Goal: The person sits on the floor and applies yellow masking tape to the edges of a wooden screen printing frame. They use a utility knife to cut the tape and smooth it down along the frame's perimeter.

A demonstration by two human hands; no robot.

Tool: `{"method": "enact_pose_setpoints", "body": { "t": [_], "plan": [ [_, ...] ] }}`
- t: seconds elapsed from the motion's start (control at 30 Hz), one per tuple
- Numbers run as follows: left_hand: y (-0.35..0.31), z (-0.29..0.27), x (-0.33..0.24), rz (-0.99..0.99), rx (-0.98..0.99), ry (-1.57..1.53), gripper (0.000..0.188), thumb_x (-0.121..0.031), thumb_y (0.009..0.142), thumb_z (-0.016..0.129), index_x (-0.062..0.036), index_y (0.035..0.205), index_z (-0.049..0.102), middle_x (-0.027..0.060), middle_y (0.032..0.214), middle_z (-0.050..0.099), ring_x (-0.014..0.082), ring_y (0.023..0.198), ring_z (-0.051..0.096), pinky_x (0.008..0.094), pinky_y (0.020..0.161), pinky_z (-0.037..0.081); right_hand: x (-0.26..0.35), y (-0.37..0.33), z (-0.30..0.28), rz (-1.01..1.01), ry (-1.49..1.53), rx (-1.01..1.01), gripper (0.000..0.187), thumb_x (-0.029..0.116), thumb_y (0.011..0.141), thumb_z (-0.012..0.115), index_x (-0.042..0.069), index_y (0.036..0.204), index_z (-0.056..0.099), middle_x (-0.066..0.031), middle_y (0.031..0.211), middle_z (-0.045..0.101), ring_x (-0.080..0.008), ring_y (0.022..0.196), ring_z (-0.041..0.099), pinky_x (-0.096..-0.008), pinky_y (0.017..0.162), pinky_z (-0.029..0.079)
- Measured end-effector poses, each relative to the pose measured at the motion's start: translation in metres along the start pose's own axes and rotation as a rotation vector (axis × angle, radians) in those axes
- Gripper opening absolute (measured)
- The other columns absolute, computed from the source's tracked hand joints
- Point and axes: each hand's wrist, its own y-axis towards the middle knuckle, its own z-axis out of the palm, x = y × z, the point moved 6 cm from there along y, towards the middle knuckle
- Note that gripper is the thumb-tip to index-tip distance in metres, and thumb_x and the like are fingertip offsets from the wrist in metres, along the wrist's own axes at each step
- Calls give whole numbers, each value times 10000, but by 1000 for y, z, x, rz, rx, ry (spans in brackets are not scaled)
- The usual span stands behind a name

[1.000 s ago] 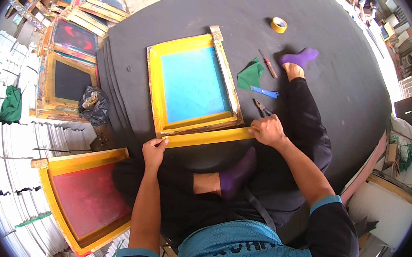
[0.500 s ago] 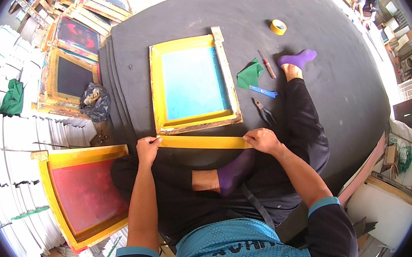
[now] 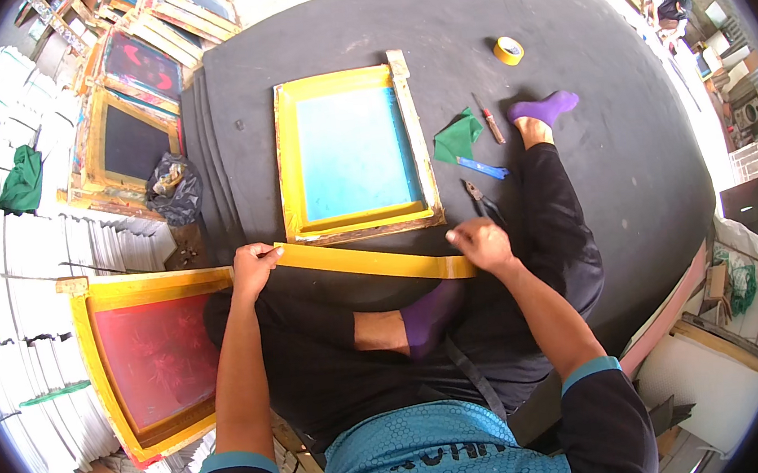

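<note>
A long strip of yellow tape stretches over my lap, in front of a wooden screen-printing frame with a blue mesh. My left hand pinches the strip's left end. Close above the other end is my right hand, its thumb apart from loosely curled, slightly blurred fingers; the tape end hangs free below it. Beyond that hand lie pliers, a blue cutter, a green cloth and a red-handled screwdriver. A roll of yellow tape rests farther back.
I sit on a stack of dark sheets, one purple-socked foot stretched out to the right. A red-meshed frame leans at my left, beside stacked white paper. More frames and a black plastic bag stand at far left.
My right hand has let go of the tape's right end and lifted slightly up from it. My left hand has shifted left and a little up, drawing the strip along.
</note>
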Motion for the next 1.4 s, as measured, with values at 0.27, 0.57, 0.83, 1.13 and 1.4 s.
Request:
{"method": "enact_pose_setpoints", "body": {
  "t": [0.27,0.57,0.83,1.13,1.4],
  "plan": [
    [-5,2,-5,-3,46,-112,168,-145,912,818,19,908,781,26,774,712,101,689,608,268,671,485,-94,68,-18,252,-359,-263,508,250,985,660,101,1454,537,-167,1397,606,-355,1255,595,-511,1023,519],
    [-5,0,11,-1,29,-187,168,-123,899,824,35,875,773,23,736,697,88,664,602,258,636,478,-108,99,-22,429,-474,-126,429,221,941,748,94,1316,584,-151,1281,630,-342,1251,602,-474,1004,546],
    [-8,-1,5,8,23,-174,159,-119,905,824,31,890,774,18,753,701,88,667,601,258,643,483,-106,80,-25,397,-209,-290,359,194,1001,631,52,1323,559,-251,1186,662,-469,1059,679,-554,945,548],
    [-9,-5,5,-22,14,-177,147,-110,907,816,30,892,775,15,750,690,91,669,594,264,652,463,8,-13,-56,453,723,-384,345,163,1122,458,41,1419,583,-26,752,530,-96,463,500,-273,419,391],
    [-14,-6,-2,-18,42,-280,117,-64,888,807,35,848,760,29,741,687,105,641,597,272,627,462,101,-104,0,196,368,-161,406,29,985,589,-44,1385,584,-348,1210,671,-507,1152,657,-526,999,538]
  ]
}}
